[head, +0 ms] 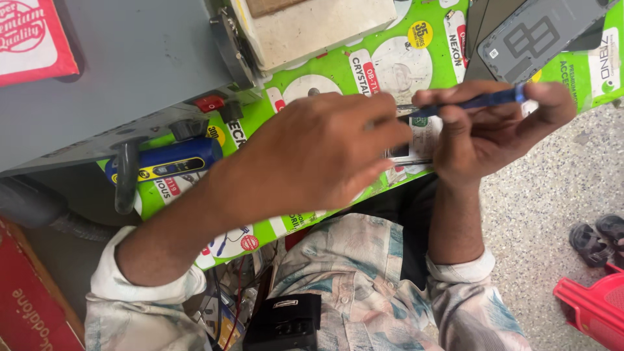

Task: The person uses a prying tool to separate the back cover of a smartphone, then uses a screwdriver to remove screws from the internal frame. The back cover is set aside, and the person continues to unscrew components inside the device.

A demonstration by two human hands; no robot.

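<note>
My right hand (494,127) grips a blue-handled screwdriver (481,102), which lies almost level with its tip pointing left. My left hand (318,153) reaches across, palm down, fingers pointing right, and covers most of a small phone-like device (413,140) resting on the green printed mat (364,71). The screwdriver's tip meets the device near my left fingertips. Only the device's right part shows between the two hands.
A grey machine (130,65) with a red switch (209,103) stands at the left. A blue tool (172,162) lies by it. A grey phone back cover (536,32) rests at top right. A red stool (595,305) and sandals (595,237) are on the floor.
</note>
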